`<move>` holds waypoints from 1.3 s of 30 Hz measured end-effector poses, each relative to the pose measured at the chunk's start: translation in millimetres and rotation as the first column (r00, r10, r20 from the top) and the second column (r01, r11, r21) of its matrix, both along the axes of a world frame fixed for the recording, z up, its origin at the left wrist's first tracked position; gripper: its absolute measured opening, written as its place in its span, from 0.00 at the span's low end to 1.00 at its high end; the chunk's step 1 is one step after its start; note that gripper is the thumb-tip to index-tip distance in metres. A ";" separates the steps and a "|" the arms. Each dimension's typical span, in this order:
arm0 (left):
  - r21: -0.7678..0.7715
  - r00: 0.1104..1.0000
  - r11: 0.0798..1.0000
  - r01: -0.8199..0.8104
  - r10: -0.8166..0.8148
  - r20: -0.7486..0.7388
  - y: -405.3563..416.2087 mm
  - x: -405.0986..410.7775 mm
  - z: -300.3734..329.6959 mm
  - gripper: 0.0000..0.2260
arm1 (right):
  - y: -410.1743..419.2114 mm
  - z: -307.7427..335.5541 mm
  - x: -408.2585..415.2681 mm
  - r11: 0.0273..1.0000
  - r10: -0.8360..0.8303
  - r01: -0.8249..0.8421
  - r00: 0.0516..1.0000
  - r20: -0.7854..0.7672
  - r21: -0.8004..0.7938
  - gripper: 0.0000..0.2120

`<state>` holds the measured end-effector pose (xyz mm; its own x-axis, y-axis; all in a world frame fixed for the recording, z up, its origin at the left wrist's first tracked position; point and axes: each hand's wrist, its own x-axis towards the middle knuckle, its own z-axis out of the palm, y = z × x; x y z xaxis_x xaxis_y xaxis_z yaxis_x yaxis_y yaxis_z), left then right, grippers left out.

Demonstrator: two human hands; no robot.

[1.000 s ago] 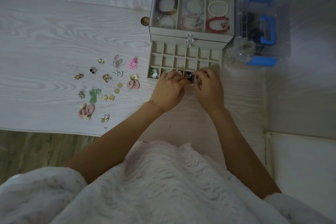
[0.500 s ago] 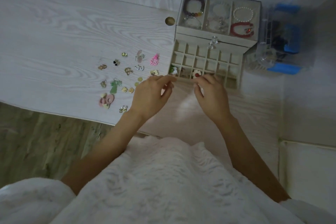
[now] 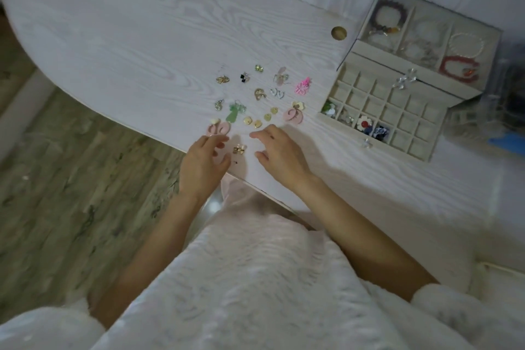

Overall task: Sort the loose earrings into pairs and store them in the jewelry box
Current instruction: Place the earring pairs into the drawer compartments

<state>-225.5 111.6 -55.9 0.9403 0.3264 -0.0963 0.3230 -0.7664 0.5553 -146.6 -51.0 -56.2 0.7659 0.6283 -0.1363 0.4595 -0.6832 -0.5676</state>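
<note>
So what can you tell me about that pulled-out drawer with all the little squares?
The drawer is pulled out from under the jewelry box's bracelet tray, lined in what looks like beige velvet and split into small square cells. Four cells in its front-left corner hold earrings, including a red-and-white flower and a blue piece; the rest look empty. Neither hand touches it.

**A:** Where is everything on the table (image 3: 142, 37)?

**B:** The loose earrings (image 3: 257, 99) lie scattered near its front edge, left of the jewelry box (image 3: 409, 88). The box stands at the back right; its drawer (image 3: 383, 119) is pulled out toward me, a few pieces in the front-left compartments.

**A:** And your hands?

**B:** My left hand (image 3: 203, 162) is at the table's front edge, fingertips at the nearest earring on the left of the scatter. My right hand (image 3: 279, 155) lies on the table just right of it, a small earring (image 3: 239, 149) between them.
</note>
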 end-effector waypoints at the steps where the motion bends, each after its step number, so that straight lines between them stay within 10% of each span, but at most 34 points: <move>1: -0.009 1.000 1.000 0.010 -0.010 -0.019 -1.2 0.7 -0.2 0.14 | 7.0 -0.9 0.2 1.000 0.006 -0.006 1.000 0.000 0.000 0.18; 15: 0.050 0.975 0.975 0.219 -0.216 -0.054 -13.8 34.8 -11.3 0.04 | -0.1 -11.1 1.4 0.983 -0.184 0.183 0.983 0.025 0.023 0.02; 22: -0.079 0.953 0.950 0.302 -0.300 0.036 -31.2 41.1 -2.9 0.05 | -33.4 4.0 6.4 0.778 -0.446 0.597 0.743 -0.499 0.193 0.10; 30: -0.334 0.944 0.883 0.331 -0.311 0.113 -93.6 133.0 22.0 0.06 | -83.4 29.0 67.4 0.642 -0.639 0.712 0.702 -0.314 0.284 0.05; 39: -0.183 0.960 0.942 0.282 -0.277 0.052 -146.2 196.9 10.4 0.10 | -93.7 14.6 121.2 0.644 -0.705 0.741 0.671 -0.230 0.189 0.06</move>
